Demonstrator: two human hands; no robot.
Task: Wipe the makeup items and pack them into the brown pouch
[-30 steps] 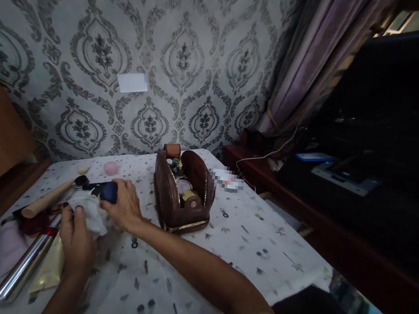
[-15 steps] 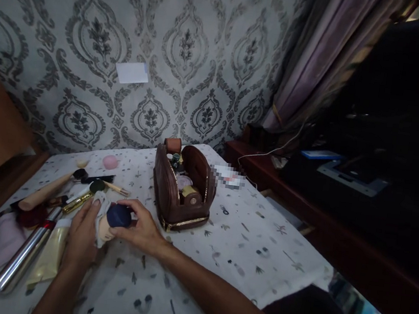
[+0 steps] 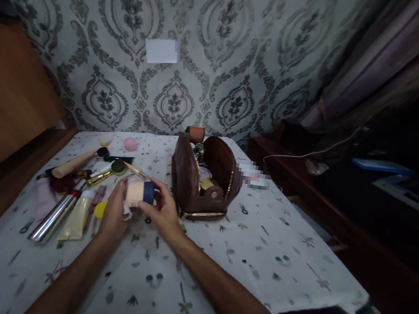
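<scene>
At 8 o'clock from the middle of your view, the jar (image 3: 135, 193) lies tipped sideways between your hands. It looks hard and smooth, likely light but a bit slippery; hold the peach body at its left and the blue lid (image 3: 148, 192) at its right. Your left hand (image 3: 113, 211) curls round the left end, seemingly with the white cloth (image 3: 127, 213). Your right hand (image 3: 163, 213), part open, pinches the lid. The brown bag (image 3: 190, 185) sits at that hand's 2 o'clock.

Against the wall (image 3: 205, 69) I see a white rectangle (image 3: 162, 51) at eleven o'clock; curtain (image 3: 350, 101) at two, cable (image 3: 295, 156) at three, brown panel (image 3: 7, 94) at nine.
</scene>
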